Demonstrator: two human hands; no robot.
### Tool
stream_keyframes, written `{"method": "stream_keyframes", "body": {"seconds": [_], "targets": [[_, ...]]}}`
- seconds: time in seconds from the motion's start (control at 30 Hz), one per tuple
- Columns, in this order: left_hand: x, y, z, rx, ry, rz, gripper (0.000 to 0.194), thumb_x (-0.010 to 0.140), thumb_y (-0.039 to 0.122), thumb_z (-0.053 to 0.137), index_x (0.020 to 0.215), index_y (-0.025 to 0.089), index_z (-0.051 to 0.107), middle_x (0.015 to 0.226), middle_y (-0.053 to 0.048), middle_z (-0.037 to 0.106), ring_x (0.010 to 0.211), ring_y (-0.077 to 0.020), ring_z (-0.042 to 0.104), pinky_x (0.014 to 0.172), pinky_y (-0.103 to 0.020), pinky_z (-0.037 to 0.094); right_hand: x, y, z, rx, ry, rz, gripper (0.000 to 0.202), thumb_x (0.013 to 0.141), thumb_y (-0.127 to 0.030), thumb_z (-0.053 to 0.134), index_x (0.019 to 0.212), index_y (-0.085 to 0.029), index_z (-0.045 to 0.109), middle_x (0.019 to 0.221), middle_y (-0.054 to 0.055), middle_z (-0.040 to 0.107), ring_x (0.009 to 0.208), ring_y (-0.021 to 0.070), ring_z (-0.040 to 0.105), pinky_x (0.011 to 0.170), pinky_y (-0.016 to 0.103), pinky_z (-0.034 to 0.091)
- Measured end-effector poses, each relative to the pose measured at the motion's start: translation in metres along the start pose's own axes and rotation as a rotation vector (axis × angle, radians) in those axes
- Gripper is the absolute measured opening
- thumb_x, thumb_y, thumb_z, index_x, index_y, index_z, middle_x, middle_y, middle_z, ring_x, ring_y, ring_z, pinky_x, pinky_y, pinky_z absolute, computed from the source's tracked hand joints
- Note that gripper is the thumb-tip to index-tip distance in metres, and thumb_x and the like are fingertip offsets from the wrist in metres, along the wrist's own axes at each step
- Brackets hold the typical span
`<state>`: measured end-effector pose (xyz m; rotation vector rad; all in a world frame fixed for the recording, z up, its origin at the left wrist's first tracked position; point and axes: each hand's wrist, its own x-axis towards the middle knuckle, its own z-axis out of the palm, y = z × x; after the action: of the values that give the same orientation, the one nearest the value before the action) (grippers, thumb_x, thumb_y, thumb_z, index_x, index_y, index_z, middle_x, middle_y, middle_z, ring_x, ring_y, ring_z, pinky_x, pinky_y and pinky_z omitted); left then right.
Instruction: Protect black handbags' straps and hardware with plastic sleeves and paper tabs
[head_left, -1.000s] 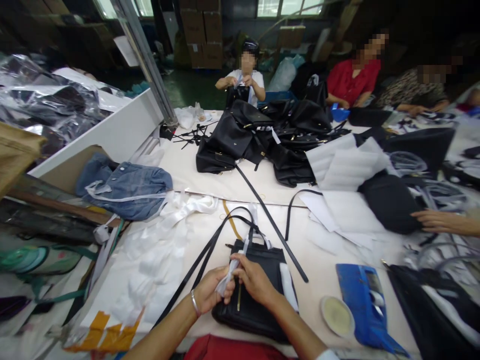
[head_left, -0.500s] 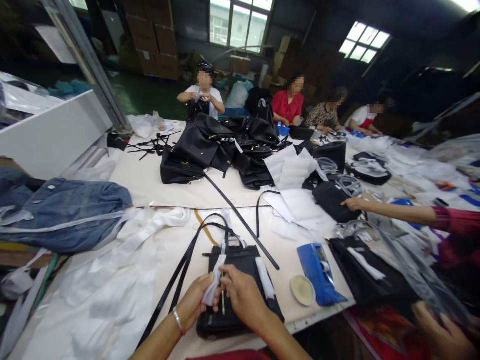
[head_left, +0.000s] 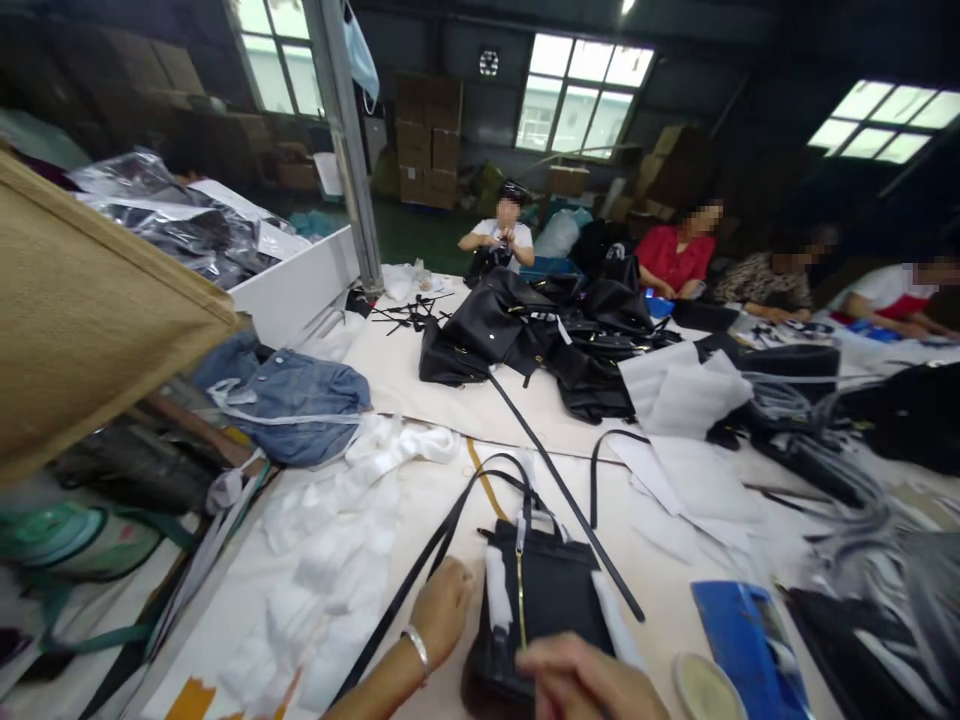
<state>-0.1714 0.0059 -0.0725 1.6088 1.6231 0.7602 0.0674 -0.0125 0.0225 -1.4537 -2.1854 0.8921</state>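
A black leather backpack (head_left: 566, 580) lies on the table in front of me, its gold zipper (head_left: 520, 590) running down the front. White foam wrap (head_left: 496, 590) covers a strip left of the zipper, and another foam piece (head_left: 616, 615) sits along the right side. My left hand (head_left: 442, 610), with a silver bracelet at the wrist, is just beside the bag's left edge. Its fingers are curled in, and what they hold, if anything, is hidden. My right hand (head_left: 589, 680) is over the lower part of the bag, fingertips near the zipper's lower end, blurred by motion. Black straps (head_left: 420, 560) trail to the left.
White foam strips (head_left: 315, 560) cover the table at left, below a denim bag (head_left: 300, 400). A blue tape dispenser (head_left: 750, 640) and a round tape roll (head_left: 705, 690) are at right. Black bags (head_left: 525, 330) are heaped ahead. Several people work across the table.
My hands have come off the foam-wrapped strip and moved apart, left to the bag's left side, right lower down. The view has swung left; the co-worker's hand at right is out of clear sight.
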Motion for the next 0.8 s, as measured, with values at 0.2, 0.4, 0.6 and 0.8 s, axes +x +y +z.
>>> {"method": "stream_keyframes", "body": {"seconds": [0.2,0.4,0.6,0.8], "targets": [[-0.023,-0.065,-0.007,0.597,0.141,-0.120,0.045,0.086,0.025,0.042,0.127,0.006,0.040,0.131,-0.023,0.040,0.118,-0.0346,0.039,0.090,-0.046,0.035,-0.022,0.036,0.038,-0.401,0.065,-0.145,0.031,0.083,-0.025,0.053,0.113,-0.024,0.056,0.108,0.009,0.063,0.094,0.0243,0.061,0.080,0.035,0.050],[0.006,-0.077,-0.012,0.715,-0.126,-0.191,0.024,0.081,0.013,0.043,0.102,0.008,0.053,0.100,-0.017,0.058,0.095,-0.0289,0.056,0.078,-0.039,0.041,-0.036,0.062,0.053,-0.663,0.019,-0.380,0.054,0.074,-0.031,0.068,0.123,-0.028,0.047,0.114,0.005,0.061,0.092,0.0234,0.059,0.074,0.032,0.046],[0.016,-0.079,-0.006,0.125,-0.090,-0.371,0.012,0.081,0.012,0.040,0.089,0.016,0.048,0.082,-0.008,0.064,0.083,-0.0218,0.064,0.076,-0.032,0.045,-0.024,0.098,0.070,-0.815,0.100,-0.295,0.039,0.063,-0.048,0.075,0.082,-0.021,0.054,0.073,0.002,0.060,0.067,0.0202,0.055,0.055,0.028,0.040],[0.022,-0.021,0.007,-0.663,-0.118,-0.584,0.032,0.070,0.045,0.060,0.074,0.021,0.039,0.062,-0.001,0.063,0.054,-0.0175,0.063,0.050,-0.026,0.044,-0.032,0.147,0.036,-0.815,0.082,-0.292,0.033,0.059,-0.028,0.079,0.078,-0.023,0.052,0.072,0.000,0.061,0.063,0.0196,0.055,0.050,0.027,0.037]]}}
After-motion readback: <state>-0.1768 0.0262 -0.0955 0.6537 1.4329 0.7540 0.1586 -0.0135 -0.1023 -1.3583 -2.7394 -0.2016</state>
